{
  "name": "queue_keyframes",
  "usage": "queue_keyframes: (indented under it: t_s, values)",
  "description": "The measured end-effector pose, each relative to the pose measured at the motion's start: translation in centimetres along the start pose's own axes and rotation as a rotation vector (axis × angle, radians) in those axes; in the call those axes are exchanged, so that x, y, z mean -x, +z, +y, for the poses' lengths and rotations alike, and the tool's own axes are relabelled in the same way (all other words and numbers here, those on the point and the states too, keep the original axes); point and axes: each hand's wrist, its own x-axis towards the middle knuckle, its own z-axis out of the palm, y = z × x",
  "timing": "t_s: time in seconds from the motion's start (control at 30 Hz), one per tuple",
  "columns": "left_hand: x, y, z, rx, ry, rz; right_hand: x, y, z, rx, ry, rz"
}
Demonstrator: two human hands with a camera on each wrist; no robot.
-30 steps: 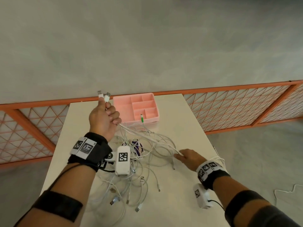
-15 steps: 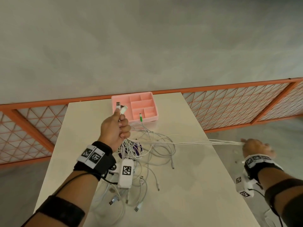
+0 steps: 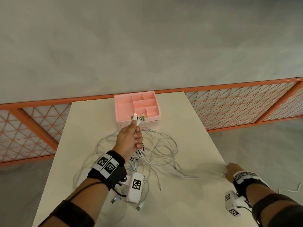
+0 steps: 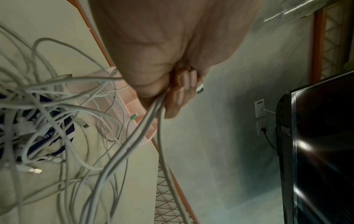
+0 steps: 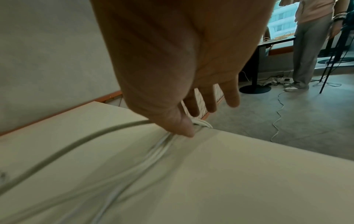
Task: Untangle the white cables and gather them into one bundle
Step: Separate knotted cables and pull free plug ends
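A tangle of white cables (image 3: 157, 149) lies mid-table on the cream table (image 3: 188, 128). My left hand (image 3: 136, 128) is raised over it and grips several cable ends in a fist, with USB plugs (image 3: 135, 116) sticking out above the thumb. In the left wrist view the cables (image 4: 134, 144) run down out of the curled fingers (image 4: 184, 84). My right hand (image 3: 228, 169) is at the table's right edge. Its thumb (image 5: 182, 128) pinches a few pulled-out strands (image 5: 162, 145) while the other fingers hang straight.
A pink compartment tray (image 3: 124, 107) stands at the far edge, with a green-tipped plug (image 3: 143, 118) before it. A purple item (image 4: 57, 136) lies under the tangle. Orange lattice railing (image 3: 237, 105) runs behind. A black screen (image 4: 316, 144) and a standing person (image 5: 306, 45) are nearby.
My right hand, which had drawn the strands taut out past the table's right side, has come back down to the table edge, so they lie slack. My left hand shifted right toward the tray.
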Motion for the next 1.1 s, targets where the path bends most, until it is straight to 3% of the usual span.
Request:
queue_keyframes:
  t_s: [0.07, 0.13, 0.33, 0.43, 0.53, 0.73, 0.97, 1.1]
  values:
    - [-0.1, -0.1, -0.2, 0.001, -0.009, 0.006, 0.5, -1.1, -1.4, -0.015, 0.006, 0.03]
    - [-0.2, -0.1, -0.5, 0.006, -0.033, 0.014, 2.3, -3.4, -4.1, -0.066, -0.082, 0.062]
    - [0.0, 0.3, -2.1, -0.03, -0.054, 0.002, 9.0, -9.0, -14.6, -0.584, -0.646, 0.167]
    - [0.5, 0.6, -2.6, -0.107, -0.035, -0.015, 13.6, -10.2, -19.9, -0.791, -0.891, 0.089]
    - [1.2, 1.0, -3.0, -0.144, -0.037, -0.09, 16.5, -10.0, -23.7, -0.863, -1.028, -0.017]
    - [1.8, 0.0, -3.3, -0.283, -0.019, -0.135, 18.1, -9.1, -26.4, -0.749, -1.008, 0.054]
    - [1.0, -0.6, -4.5, -0.428, 0.066, 0.014, 17.9, -8.1, -27.7, -0.607, -0.95, 0.2]
    - [0.2, -0.5, -5.3, -0.588, 0.05, -0.05, 17.8, -8.1, -27.6, -0.485, -0.97, 0.217]
